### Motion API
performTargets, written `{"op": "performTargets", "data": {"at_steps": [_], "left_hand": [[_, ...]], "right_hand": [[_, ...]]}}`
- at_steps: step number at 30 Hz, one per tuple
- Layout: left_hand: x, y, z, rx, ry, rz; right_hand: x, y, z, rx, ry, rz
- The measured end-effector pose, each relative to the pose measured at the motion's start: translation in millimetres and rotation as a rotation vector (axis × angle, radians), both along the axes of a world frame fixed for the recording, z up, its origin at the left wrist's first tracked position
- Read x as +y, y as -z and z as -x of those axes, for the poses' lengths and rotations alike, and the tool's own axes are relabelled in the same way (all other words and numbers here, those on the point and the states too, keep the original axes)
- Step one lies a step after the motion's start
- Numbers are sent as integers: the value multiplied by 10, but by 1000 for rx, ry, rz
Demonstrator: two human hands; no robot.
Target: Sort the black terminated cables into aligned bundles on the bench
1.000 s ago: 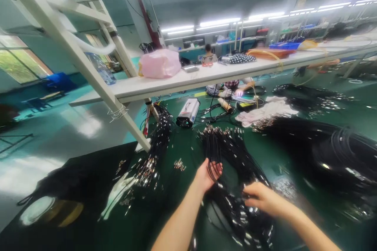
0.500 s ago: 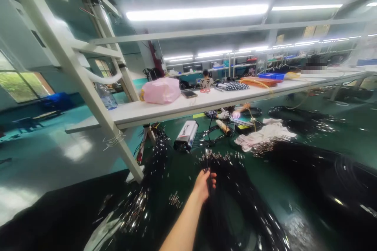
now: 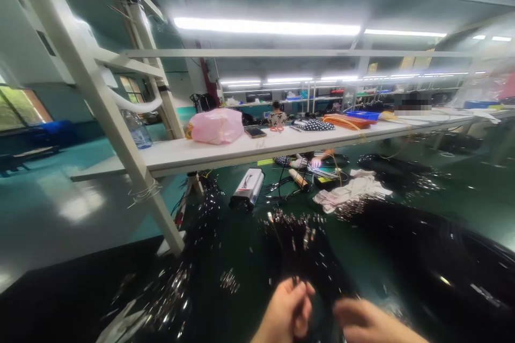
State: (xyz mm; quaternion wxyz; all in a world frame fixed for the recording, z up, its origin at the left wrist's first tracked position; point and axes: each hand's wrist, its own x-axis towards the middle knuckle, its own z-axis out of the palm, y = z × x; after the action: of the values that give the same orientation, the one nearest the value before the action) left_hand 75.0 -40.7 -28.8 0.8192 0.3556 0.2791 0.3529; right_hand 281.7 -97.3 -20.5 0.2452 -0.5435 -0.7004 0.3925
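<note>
At the bottom edge, my left hand is closed in a pinch on thin black cables from the bundle with metal ends lying on the green table. My right hand sits just to its right, blurred by motion, fingers pointing toward the same cables. Whether it grips any of them is unclear. The bundle fans out away from me, its shiny connectors toward the far side.
More black cable piles lie at left and right. Beyond the bundle are a silver-black device and white cloths. A white shelf on a slanted frame carries a pink bag and a phone. Other people work at benches behind.
The view has tilted up. My left hand pulled back toward me with the cables, and my right hand, out of view half a second ago, has come back beside it.
</note>
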Motion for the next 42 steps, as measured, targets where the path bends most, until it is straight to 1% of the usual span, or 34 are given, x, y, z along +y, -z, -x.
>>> {"op": "performTargets", "data": {"at_steps": [2,3,4,6,9,12,15,18,20,23,26,29,33,36,39,42], "left_hand": [[-169,40,-61,23,54,-69],[-226,67,-75,38,42,-101],[-267,94,-76,51,9,-117],[-315,140,-46,64,-77,-86],[-356,176,33,76,-199,-31],[-393,168,84,131,-347,-106],[-431,100,98,200,-435,-180],[-471,-3,96,230,-463,-217],[-496,-52,80,231,-480,-201],[-531,-66,40,209,-516,-153],[-583,-60,25,203,-491,-145],[-660,-85,70,210,-467,-124],[-721,-94,171,204,-527,-119],[-719,-68,218,244,-539,-121],[-714,-85,232,293,-547,-189],[-719,-139,230,307,-575,-269]], "right_hand": [[206,-199,242,351,-1,44],[283,-295,378,505,11,50],[341,-384,511,625,28,51],[399,-522,741,737,64,42],[403,-610,941,700,89,20],[378,-599,1016,668,58,16],[322,-589,1044,672,-45,75],[244,-607,1038,679,-133,120],[205,-611,1016,655,-125,87],[193,-587,987,639,-31,34],[226,-568,1000,703,94,35],[260,-579,1047,652,125,18],[265,-565,1110,569,109,-4],[262,-520,1147,515,70,-23],[267,-504,1182,453,-8,-50],[273,-534,1207,452,-89,-2]]}}
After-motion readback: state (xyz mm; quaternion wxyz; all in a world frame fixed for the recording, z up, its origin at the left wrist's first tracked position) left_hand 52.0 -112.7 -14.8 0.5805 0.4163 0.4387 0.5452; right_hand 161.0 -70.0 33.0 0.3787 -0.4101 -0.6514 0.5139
